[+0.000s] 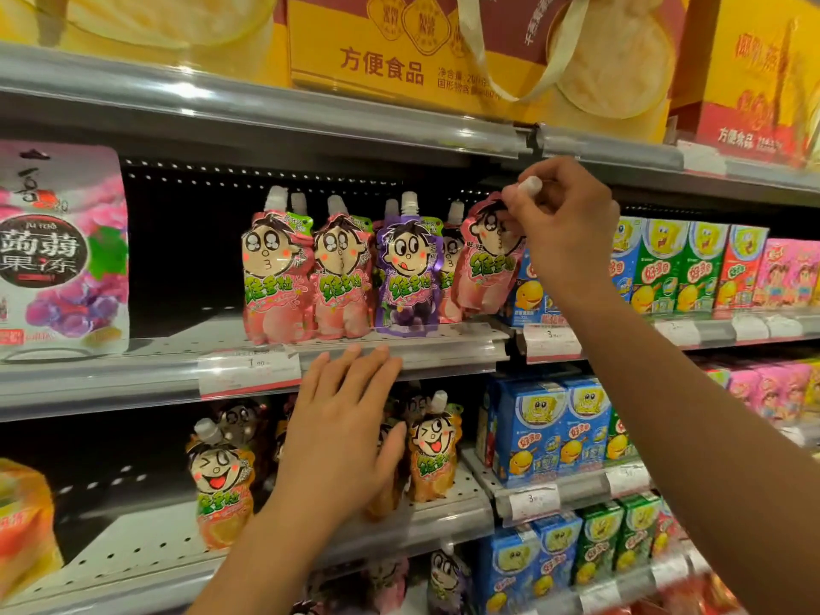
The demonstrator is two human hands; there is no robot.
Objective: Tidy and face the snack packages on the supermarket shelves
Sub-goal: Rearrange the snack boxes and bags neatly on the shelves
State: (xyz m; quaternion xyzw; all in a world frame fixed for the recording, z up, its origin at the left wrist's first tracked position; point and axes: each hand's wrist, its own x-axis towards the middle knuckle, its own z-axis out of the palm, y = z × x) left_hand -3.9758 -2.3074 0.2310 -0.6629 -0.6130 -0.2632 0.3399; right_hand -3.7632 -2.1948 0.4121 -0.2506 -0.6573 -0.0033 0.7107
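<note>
The right hand (563,219) is raised to the middle shelf (399,352), fingers curled around the white screw cap (530,185) of a pink pouch (488,255) — a soft, glossy spouted bag printed with a round cartoon face. The pouch tilts to the left, its foot near the shelf's front edge, at the right end of the row.

To its left a purple pouch (408,277) stands upright and faces out, and past that two more pink pouches (306,277) stand side by side, their film creased and shiny, their ribbed white spouts poking up. Another pouch is partly hidden between the purple one and the held one.

The left hand (341,437) is flat and relaxed, fingers straight and slightly spread, holding nothing. Its fingertips reach the clear plastic price rail at the front of the middle shelf, just below the pouches; whether they press on it cannot be told.

Behind that hand, on the perforated grey metal shelf below, stand orange pouches (432,454) with winking faces, some leaning. Far left on the middle shelf stands a large flat jelly bag (62,250), white and pink with grapes printed on it.

To the right are blocks of square-cornered drink cartons (546,432) in blue, green and red shrink-wrap, and pink ones further off. The top shelf carries big yellow cardboard gift boxes (399,42), one with a pale ribbon handle. White price tags (250,370) sit in the rails.
</note>
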